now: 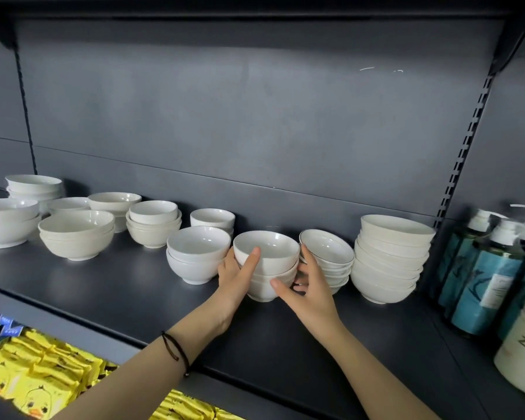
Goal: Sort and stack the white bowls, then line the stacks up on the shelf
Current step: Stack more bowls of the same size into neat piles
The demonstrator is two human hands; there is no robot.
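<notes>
A short stack of white bowls [270,256] stands mid-shelf on the dark shelf [134,286]. My left hand [235,275] grips its left side, thumb lying up the top bowl's wall. My right hand [308,283] holds its right side, thumb across the lower bowl, fingers behind. Right of it leans a tilted stack of thin-rimmed bowls [331,256], then a taller stack of wide bowls [390,256]. Left of it sit a two-bowl stack [197,253], a small stack behind [212,218], and several more stacks [153,222] [76,233] [8,219] toward the far left.
Blue pump bottles [482,268] and a cream bottle [522,356] crowd the shelf's right end. Yellow duck-print packets [37,377] fill the shelf below. An upper shelf overhangs. The front strip of the shelf is bare.
</notes>
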